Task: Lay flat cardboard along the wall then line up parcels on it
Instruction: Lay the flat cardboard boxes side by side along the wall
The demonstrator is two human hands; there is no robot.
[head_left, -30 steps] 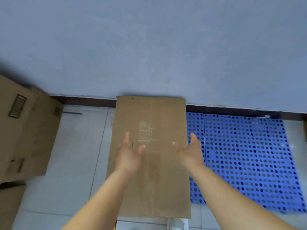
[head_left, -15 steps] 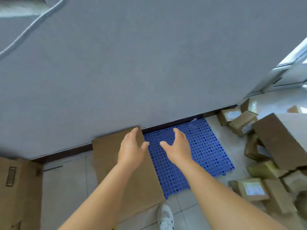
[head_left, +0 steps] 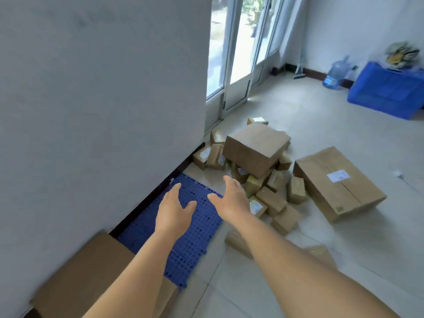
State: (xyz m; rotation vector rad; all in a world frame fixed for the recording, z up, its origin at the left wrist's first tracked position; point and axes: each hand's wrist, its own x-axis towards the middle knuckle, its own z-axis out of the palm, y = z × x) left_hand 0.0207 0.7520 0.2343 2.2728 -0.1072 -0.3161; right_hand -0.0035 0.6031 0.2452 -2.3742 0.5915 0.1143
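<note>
A flat brown cardboard sheet (head_left: 87,276) lies on the floor against the grey wall at the lower left, partly under my left forearm. A pile of several brown parcels (head_left: 270,193) sits on the tiles to the right, topped by a large box (head_left: 257,145). A bigger labelled box (head_left: 337,182) lies beside the pile. My left hand (head_left: 174,210) hovers over the blue mat with fingers spread and holds nothing. My right hand (head_left: 231,198) reaches out with fingers straight, also holding nothing, just short of the pile.
A blue perforated floor mat (head_left: 199,228) lies along the wall between the cardboard and the parcels. Glass doors (head_left: 238,56) stand behind the pile. A blue crate (head_left: 387,90) and a water jug (head_left: 335,74) stand at the far right wall.
The view has swung right from the cardboard sheet to the parcel pile and doors. Both hands stay raised and holding nothing, now over the mat and near the parcels.
</note>
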